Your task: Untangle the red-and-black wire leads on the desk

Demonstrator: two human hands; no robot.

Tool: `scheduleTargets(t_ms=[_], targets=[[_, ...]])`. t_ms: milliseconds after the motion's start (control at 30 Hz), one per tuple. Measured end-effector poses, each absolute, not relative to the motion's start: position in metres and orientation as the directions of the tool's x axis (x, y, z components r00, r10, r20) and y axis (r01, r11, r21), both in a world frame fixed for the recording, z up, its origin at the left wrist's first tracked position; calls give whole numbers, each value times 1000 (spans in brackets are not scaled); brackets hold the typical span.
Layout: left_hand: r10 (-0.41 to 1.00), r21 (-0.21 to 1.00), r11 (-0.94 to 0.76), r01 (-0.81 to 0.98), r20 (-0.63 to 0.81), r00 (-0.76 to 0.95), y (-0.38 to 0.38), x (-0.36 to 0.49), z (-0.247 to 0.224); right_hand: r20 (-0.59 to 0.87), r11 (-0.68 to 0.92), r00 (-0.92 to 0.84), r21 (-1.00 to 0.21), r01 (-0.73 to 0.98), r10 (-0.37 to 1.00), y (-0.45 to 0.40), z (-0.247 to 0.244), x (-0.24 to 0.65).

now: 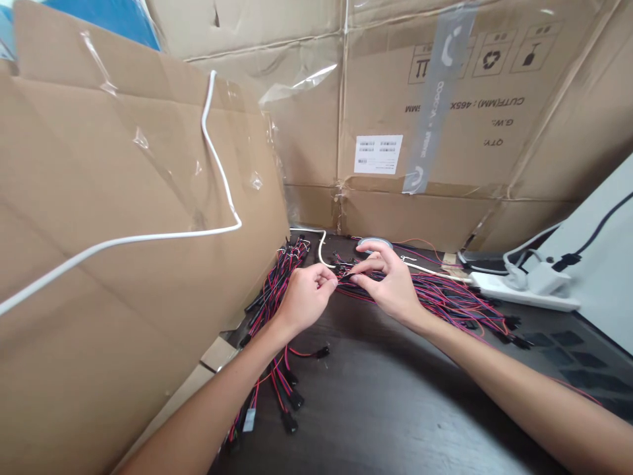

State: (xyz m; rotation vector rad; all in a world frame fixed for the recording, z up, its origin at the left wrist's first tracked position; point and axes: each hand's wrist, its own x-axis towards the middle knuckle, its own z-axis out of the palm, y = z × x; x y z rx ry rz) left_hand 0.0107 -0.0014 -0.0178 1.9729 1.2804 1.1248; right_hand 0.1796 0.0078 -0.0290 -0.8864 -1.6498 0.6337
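My left hand (309, 293) is closed in a pinch at the back of the dark table, with the end of a thin wire at its fingertips. Close beside it, my right hand (390, 280) pinches a small black strip (349, 277) between thumb and forefinger, its other fingers raised. The strip and the wire meet between the two hands; the fingers partly hide both. Under and beyond my right hand spreads a bundle of red, purple and black wires (459, 300) with black connectors. Another wire bundle (270, 290) lies left of my left hand. Behind my right fingers sits a round grey object (374, 245), partly covered.
Tall cardboard (133, 165) stands on the left, with a white cable (163, 235) across it. More cardboard (306, 145) closes off the back. A white power strip (524, 292) with plugs lies at right. Dark rectangular patches (568, 338) are on the table (366, 396) near it.
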Motion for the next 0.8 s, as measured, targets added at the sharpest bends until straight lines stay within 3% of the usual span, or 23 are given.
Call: scheduleTargets(t_ms=[167, 300, 533, 667, 800], targets=[[945, 850, -328, 412, 299, 135, 8, 4, -19, 722, 717, -126, -622, 315, 681, 2, -27, 182], [956, 907, -207, 365, 268, -122, 22, -11, -17, 810, 790, -125, -506, 345, 573, -1, -4, 198], [979, 947, -182, 265, 152, 133, 9, 5, -18, 682, 708, -195, -660, 253, 705, 8, 4, 200], [978, 950, -160, 269, 115, 175, 0, 18, -22, 578, 688, -395, -683, 245, 714, 9, -24, 183], [967, 927, -206, 314, 143, 212, -1, 19, -22, 452, 590, -453, -774, 230, 769, 6, -37, 178]])
